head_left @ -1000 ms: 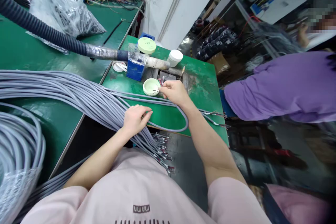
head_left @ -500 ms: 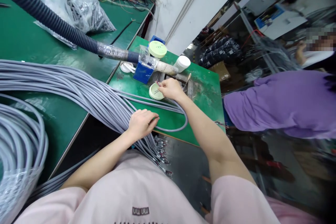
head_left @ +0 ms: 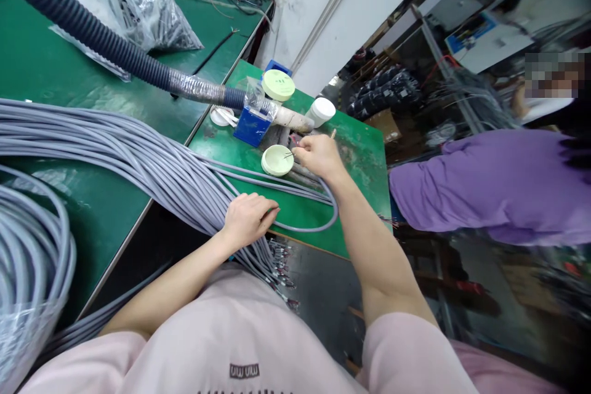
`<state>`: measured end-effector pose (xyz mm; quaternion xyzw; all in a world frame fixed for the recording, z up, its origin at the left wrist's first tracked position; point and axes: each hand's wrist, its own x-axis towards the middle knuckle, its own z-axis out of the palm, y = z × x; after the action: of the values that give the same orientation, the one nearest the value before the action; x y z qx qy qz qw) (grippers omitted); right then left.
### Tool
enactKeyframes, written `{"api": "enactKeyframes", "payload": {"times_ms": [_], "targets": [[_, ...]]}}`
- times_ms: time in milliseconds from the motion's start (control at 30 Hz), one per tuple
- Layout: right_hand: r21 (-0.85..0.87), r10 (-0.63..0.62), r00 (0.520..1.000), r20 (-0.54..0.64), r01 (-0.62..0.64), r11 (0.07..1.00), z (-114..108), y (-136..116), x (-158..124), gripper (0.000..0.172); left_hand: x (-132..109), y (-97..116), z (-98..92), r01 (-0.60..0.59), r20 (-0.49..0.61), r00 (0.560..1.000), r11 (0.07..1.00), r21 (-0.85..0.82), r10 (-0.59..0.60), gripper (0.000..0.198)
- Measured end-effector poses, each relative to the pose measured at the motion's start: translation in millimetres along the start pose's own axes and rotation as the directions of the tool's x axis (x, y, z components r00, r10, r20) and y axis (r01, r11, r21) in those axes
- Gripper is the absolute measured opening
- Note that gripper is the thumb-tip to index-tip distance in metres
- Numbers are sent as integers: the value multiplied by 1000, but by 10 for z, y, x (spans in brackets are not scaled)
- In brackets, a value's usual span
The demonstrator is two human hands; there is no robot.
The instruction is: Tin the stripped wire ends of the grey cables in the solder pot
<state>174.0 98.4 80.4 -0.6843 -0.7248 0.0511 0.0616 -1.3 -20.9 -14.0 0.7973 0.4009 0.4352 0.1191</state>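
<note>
My right hand (head_left: 320, 156) is closed in a pinch on the end of a grey cable (head_left: 333, 212). Thin stripped wires stick out past its fingertips, over the right rim of a small cream-coloured dish (head_left: 277, 160). From this hand the cable loops down and back to my left hand (head_left: 249, 219). That hand lies over a thick bundle of grey cables (head_left: 175, 178), its fingers closed around the looped cable, partly hidden underneath. Just behind the right hand are the pale nozzle of a suction hose (head_left: 295, 118) and a dark metal fixture.
A blue box (head_left: 252, 126), a round cream lid (head_left: 278, 85) and a white jar (head_left: 322, 112) stand on the small green table. Coiled cables (head_left: 32, 246) lie at left, a plastic bag (head_left: 133, 3) behind. A person in purple (head_left: 498, 184) is at right.
My right hand has moved right, drawing the wire ends from over the middle of the dish to its right rim. The cable loop shifted right with it. My left hand stays nearly in place.
</note>
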Motion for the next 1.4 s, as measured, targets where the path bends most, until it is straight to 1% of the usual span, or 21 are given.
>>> {"api": "enactKeyframes", "payload": {"times_ms": [100, 167, 233, 367, 500, 967, 1067, 1133, 1200, 1267, 1333, 1400], "targets": [[76, 94, 991, -91, -87, 993, -50, 261, -6, 21, 2, 1, 8, -3, -8, 1000, 1000, 4, 4, 17], [72, 155, 982, -112, -147, 986, -22, 421, 14, 20, 3, 0, 16, -3, -11, 1000, 1000, 2, 3, 17], [38, 205, 973, -106, -202, 979, 41, 542, 53, 20, 3, -2, 24, -3, -19, 1000, 1000, -2, 3, 17], [-61, 280, 957, -78, -284, 957, 185, 670, 148, 20, 8, 1, 23, -12, -37, 999, 1000, -1, 12, 15], [-99, 308, 949, -66, -314, 944, 272, 717, 206, 20, 12, 7, 12, -17, -40, 999, 1000, 9, 18, 15], [-120, 316, 947, -57, -320, 940, 356, 733, 238, 19, 12, 7, 20, -23, -46, 999, 1000, 11, 24, 13], [-110, 315, 947, -59, -320, 941, 330, 730, 234, 18, 14, 6, 19, -28, -47, 998, 999, 16, 29, 13], [-102, 309, 949, -64, -314, 944, 273, 713, 209, 18, 13, 6, 22, -30, -45, 999, 999, 17, 30, 12], [-34, 279, 957, -75, -282, 959, 186, 664, 159, 17, 10, 6, 25, -29, -42, 999, 999, 17, 30, 13], [117, 225, 971, -77, -215, 970, 88, 572, 89, 19, 6, 6, 27, -28, -34, 999, 999, 16, 28, 13], [284, 163, 985, -55, -141, 948, 8, 437, 18, 21, 3, 4, 26, -25, -22, 999, 1000, 13, 25, 15], [371, 107, 994, -7, -97, 923, -33, 280, -32, 22, 0, 3, 24, -20, -10, 1000, 1000, 15, 20, 16]]}}
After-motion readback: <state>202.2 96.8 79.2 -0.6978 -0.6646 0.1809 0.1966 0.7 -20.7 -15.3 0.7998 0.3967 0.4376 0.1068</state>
